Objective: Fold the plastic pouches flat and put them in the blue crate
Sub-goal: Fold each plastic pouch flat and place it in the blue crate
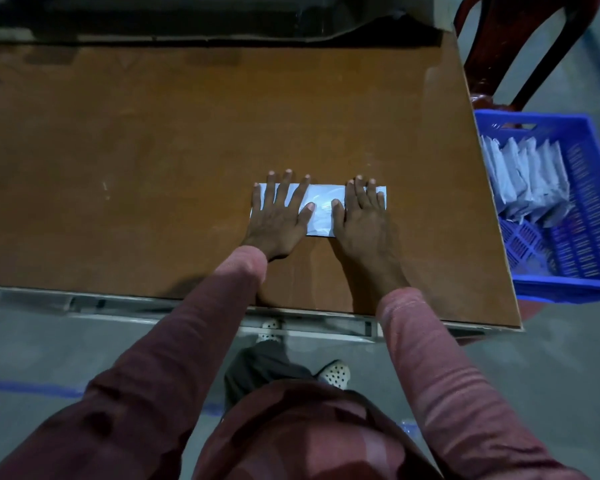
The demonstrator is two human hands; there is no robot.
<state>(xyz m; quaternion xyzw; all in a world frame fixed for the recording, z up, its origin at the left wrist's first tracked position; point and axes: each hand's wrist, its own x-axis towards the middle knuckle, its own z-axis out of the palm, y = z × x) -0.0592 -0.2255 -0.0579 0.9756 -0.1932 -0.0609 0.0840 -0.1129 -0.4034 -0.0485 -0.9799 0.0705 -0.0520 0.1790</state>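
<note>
A white rectangular plastic pouch (321, 211) is lying flat on the brown wooden surface (153, 150), and both hands are pressing down on it with an open grip, neither one curling around it. The left hand (279, 216) is covering its left end with straight, spread fingers and the right hand (361, 220) is covering its right end, leaving the pouch's middle showing between them. Just off the surface's right edge, a blue slatted plastic crate (568, 292) is holding what appear, in the dim light, to be folded white pouches (527, 181) standing in a row.
</note>
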